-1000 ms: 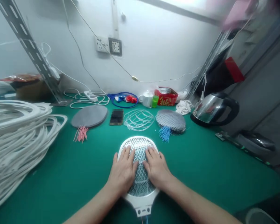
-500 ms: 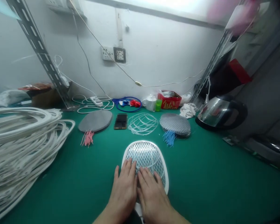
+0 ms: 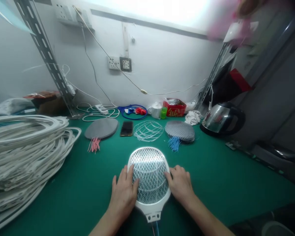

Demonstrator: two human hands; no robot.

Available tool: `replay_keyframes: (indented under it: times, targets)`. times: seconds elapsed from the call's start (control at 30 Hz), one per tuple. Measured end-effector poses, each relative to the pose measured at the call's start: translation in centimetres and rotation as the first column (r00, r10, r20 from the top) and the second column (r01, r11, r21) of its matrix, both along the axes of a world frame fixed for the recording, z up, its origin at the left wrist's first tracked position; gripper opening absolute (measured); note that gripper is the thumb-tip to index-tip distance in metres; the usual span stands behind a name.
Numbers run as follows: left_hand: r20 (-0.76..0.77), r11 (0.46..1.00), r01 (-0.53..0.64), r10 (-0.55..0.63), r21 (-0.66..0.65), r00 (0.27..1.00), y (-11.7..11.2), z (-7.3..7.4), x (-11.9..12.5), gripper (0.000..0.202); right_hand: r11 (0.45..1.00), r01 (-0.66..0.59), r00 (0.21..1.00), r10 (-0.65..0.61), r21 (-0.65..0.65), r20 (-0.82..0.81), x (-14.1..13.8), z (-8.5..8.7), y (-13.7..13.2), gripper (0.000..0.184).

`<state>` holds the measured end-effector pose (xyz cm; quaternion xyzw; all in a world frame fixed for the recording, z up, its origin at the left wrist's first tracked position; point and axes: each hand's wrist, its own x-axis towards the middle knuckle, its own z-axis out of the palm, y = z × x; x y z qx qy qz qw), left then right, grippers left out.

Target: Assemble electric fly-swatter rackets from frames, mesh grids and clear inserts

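In the head view, a white electric fly swatter head (image 3: 149, 178) with a shiny metal mesh lies on the green tabletop in front of me. From its neck, red and blue wires run toward me. My left hand (image 3: 124, 193) rests open along its left side, fingertips and thumb over the rim and mesh. On the right side, my right hand (image 3: 180, 183) is closed around the rim, its thumb on the mesh and its fingers bent at the outer edge.
A big pile of white racket frames (image 3: 27, 164) fills the left. Behind lie a stack of grey mesh discs (image 3: 102, 127) with pink wires, a phone (image 3: 126, 128), clear plastic grids (image 3: 148, 130) and mesh discs (image 3: 179, 130) with blue wires. A kettle (image 3: 221, 119) stands at the right.
Both hands have moved apart from the middle of the mesh, the left to the left rim and the right to the right rim. The swatter head's neck and wires now show.
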<state>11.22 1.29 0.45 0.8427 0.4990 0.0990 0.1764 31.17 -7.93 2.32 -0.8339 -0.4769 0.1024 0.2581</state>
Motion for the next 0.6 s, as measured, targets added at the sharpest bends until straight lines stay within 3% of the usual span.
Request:
replay_keyframes:
  times: [0.03, 0.1, 0.17, 0.23, 0.27, 0.37, 0.47, 0.6]
  targets:
    - [0.047, 0.999, -0.028, 0.03, -0.041, 0.998, 0.2, 0.6, -0.5, 0.06, 0.998, -0.006, 0.987, 0.016, 0.066, -0.157, 0.2, 0.6, 0.3, 0.026]
    - [0.17, 0.99, -0.112, 0.124, -0.083, 0.978, 0.4, 2.6, -1.7, 0.065, 0.975, -0.024, 0.877, 0.127, 0.22, -0.464, 0.0, 2.7, 0.9, 0.024]
    - [0.33, 0.979, -0.205, 0.19, 0.012, 0.925, 0.5, 5.5, -3.0, 0.069, 0.926, -0.115, 0.788, 0.306, 0.36, -0.534, -0.8, 5.8, 1.1, 0.023]
    - [0.465, 0.958, -0.217, 0.108, 0.187, 0.879, 0.1, 8.3, -4.1, 0.068, 0.838, -0.318, 0.799, 0.489, 0.444, -0.351, -1.8, 8.8, 1.0, 0.019]
    - [0.49, 0.956, -0.17, 0.031, 0.24, 0.871, -0.3, 9.4, -4.6, 0.064, 0.779, -0.432, 0.787, 0.572, 0.454, -0.231, -2.4, 9.9, 0.9, 0.018]
    - [0.501, 0.969, 0.005, -0.133, 0.247, 0.855, -1.2, 10.8, -5.3, 0.039, 0.642, -0.656, 0.717, 0.694, 0.397, 0.063, -3.6, 11.3, 0.9, 0.023]
    - [0.519, 0.969, 0.013, -0.143, 0.245, 0.843, -1.7, 10.3, -5.6, 0.029, 0.648, -0.688, 0.72, 0.664, 0.327, 0.2, -4.0, 10.6, 1.1, 0.033]
    - [0.412, 0.897, 0.032, -0.233, 0.441, 0.881, -2.2, 9.8, -5.2, 0.031, 0.618, -0.723, 0.691, 0.626, 0.309, 0.362, -4.7, 9.5, 1.1, 0.036]
